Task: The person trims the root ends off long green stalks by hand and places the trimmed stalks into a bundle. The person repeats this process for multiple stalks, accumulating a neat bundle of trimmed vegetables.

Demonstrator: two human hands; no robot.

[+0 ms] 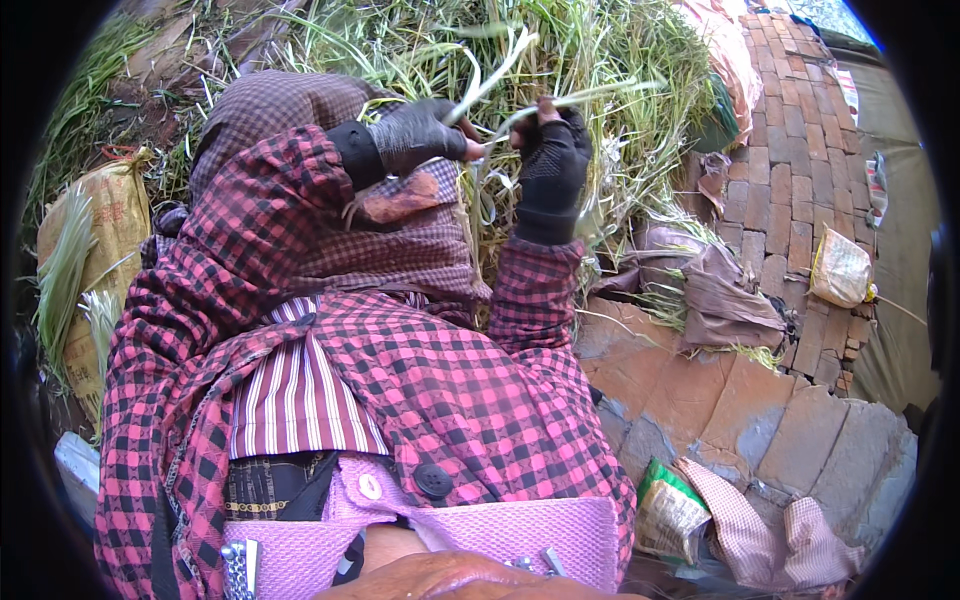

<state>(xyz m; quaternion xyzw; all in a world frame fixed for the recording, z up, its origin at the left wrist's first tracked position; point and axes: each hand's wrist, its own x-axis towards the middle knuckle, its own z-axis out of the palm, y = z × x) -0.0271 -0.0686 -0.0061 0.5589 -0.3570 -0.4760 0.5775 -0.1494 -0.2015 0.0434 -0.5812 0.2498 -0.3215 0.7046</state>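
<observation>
My left hand (424, 139), in a black fingerless glove, grips pale green leaf strips (491, 75) whose ends stick up past the thumb. To its right, my right hand (555, 165), gloved alike, pinches a long thin green stalk (600, 94) between thumb and fingertips. The stalk reaches out to the right and also bends back towards my left hand. Both hands are raised above my lap, which a checked cloth (382, 259) with a brown stain covers. Behind them lies a large heap of cut grass-like stalks (622, 45). Some fingers are hidden.
At left, bundles of pale stalks (67, 262) rest on a yellow woven sack (112, 206). A brown crumpled cloth (727, 292) lies at right beside flattened cardboard (720, 405). A brick path (780, 172) runs behind it. A green-and-white packet (671, 517) and a checked cloth (780, 540) lie nearer me.
</observation>
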